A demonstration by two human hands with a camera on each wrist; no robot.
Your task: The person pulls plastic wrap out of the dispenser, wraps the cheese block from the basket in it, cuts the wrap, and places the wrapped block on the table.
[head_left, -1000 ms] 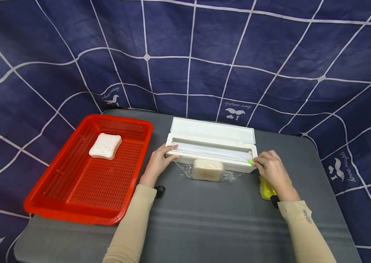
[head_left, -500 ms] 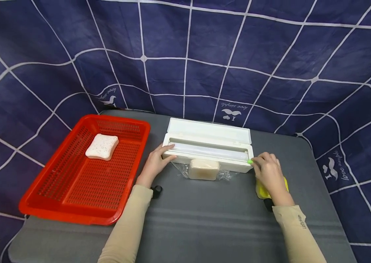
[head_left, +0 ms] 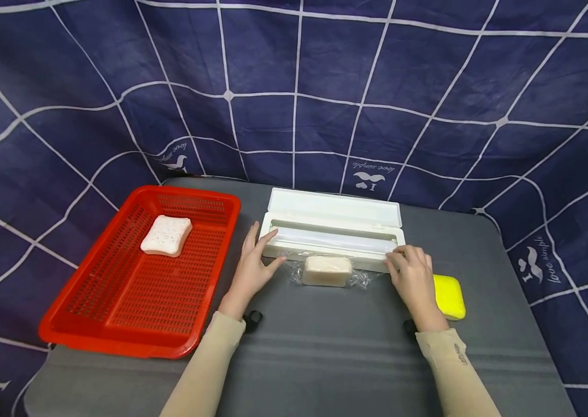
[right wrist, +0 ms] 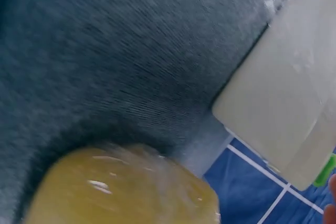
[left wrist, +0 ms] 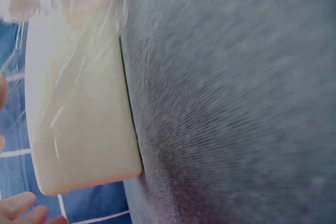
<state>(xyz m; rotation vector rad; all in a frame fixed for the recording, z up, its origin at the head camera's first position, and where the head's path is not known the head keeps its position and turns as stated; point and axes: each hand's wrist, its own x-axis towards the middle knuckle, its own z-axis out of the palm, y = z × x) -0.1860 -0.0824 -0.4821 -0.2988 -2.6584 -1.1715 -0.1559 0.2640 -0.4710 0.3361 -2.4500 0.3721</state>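
Note:
A white cling-film box (head_left: 335, 260) lies with its lid raised, a roll of film (head_left: 332, 238) inside. My left hand (head_left: 252, 275) is at its left end, fingers spread and holding nothing. My right hand (head_left: 412, 281) is at the right front corner, its thumb and fingers pinching the small green slider (right wrist: 325, 171), which the hand hides in the head view. Clear film comes over the box's front and covers a cream, rounded block (head_left: 327, 272) on the table. In the left wrist view, the box's end wall (left wrist: 79, 108) stands close to my fingertips (left wrist: 18, 205).
A red perforated basket (head_left: 215, 278) on the left holds a white, speckled, bread-slice-shaped piece (head_left: 165, 234). To the right of my right wrist lies a yellow rounded block (head_left: 449, 296), wrapped in film. Behind the grey table (head_left: 335, 353) hangs a blue checked cloth (head_left: 262, 121).
My left hand has let go of the box's left end and its fingers have spread. My right hand has shifted left along the front edge, uncovering more of the yellow block.

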